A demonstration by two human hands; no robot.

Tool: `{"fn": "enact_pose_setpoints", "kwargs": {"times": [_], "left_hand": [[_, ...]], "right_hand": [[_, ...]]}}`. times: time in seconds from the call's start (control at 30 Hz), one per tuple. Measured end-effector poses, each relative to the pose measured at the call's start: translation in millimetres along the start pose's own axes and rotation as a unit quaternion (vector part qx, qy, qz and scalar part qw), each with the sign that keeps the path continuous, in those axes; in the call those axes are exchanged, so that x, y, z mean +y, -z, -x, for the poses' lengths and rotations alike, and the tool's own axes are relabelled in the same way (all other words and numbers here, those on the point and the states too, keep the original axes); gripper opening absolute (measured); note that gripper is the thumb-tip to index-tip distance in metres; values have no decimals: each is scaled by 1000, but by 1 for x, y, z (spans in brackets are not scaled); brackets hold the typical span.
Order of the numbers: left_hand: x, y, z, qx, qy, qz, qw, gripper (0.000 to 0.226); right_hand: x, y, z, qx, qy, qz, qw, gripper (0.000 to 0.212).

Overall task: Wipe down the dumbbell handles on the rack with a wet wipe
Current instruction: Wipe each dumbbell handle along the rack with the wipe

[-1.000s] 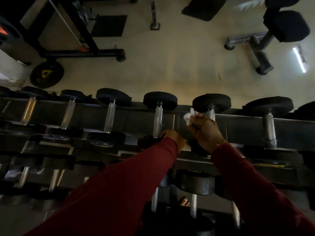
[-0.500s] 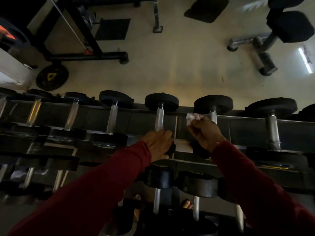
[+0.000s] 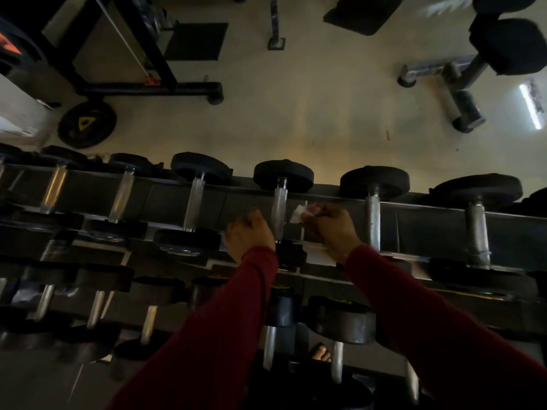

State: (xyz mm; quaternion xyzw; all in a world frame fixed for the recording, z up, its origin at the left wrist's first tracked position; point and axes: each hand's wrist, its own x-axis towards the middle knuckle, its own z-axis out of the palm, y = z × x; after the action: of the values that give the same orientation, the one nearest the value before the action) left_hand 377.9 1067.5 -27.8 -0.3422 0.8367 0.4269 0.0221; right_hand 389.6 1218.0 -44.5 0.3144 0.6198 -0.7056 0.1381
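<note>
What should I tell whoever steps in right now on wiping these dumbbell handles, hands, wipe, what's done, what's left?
Right hand: pinches the wet wipe, held in the air just right of the middle top-row dumbbell handle, not touching it.
Left hand: fingers curled, just left of that same handle; whether it grips anything cannot be told.
Done: cannot be judged from this dim view; no handle looks visibly wet.
Left: wipe this handle, then work along the dumbbell rack, including the lower rows.

Dumbbell handle (image 3: 279, 213) on the rack (image 3: 429, 223), between left hand (image 3: 250, 233) and right hand (image 3: 331, 229) with wet wipe (image 3: 299, 215).
</note>
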Motion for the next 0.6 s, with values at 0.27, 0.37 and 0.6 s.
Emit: {"fn": "enact_pose_setpoints", "kwargs": {"times": [0.27,0.37,0.6], "left_hand": [[2,-1,-5,55,102,-43,992,46],[2,-3,-6,63,101,-43,992,44],[0,-7,-6,59,91,-41,993,43]], "right_hand": [[-15,-48,-38,103,71,152,980,11],[-9,-51,-42,108,104,276,949,17],[22,-42,-26,54,59,392,917,40]]}}
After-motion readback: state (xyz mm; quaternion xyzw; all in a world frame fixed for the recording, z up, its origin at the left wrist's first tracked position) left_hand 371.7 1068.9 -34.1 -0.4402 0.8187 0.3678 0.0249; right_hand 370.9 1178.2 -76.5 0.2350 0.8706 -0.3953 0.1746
